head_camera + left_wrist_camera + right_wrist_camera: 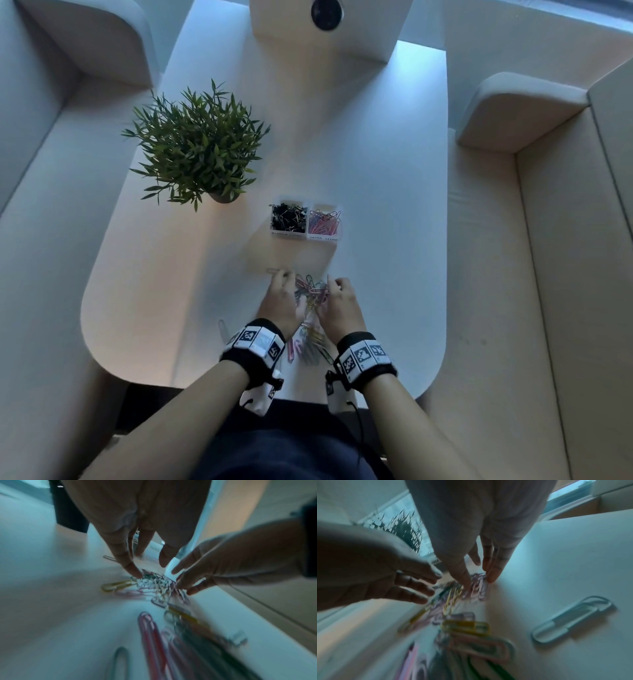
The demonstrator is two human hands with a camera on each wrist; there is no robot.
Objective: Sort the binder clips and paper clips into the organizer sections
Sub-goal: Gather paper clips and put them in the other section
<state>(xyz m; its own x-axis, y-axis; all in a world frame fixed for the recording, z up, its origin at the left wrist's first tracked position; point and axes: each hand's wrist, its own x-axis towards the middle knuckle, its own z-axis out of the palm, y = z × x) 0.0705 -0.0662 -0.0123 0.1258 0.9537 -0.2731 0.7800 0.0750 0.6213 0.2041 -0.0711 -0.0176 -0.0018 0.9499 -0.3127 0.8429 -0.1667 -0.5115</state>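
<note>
The pile of paper clips (310,291) lies on the bench (387,240) between the two hands, stretched along a 12-to-6 line toward the person, with a further loose trail of clips (308,342) at the 6 o'clock end between the wrists. The left hand (279,301) sits at 9 o'clock of the pile and the right hand (342,305) at 3 o'clock, both about equally near. Fingers on each hand point down and spread apart, tips touching the heap from opposite sides; the wrist views are blurred, so whether any finger pinches a clip cannot be told. A single clip (274,271) lies just past the left fingertips at 11 o'clock; another (222,327) lies apart at 8 o'clock.

The organizer (305,236) stands at 12 o'clock of the pile, well apart. Its left section holds black binder clips (287,217), its right section coloured paper clips (324,219). Judged from this layout, the gathered clips must travel forward and slightly right; the right hand has the straighter line. A potted plant (197,144) stands at 10 o'clock.
</note>
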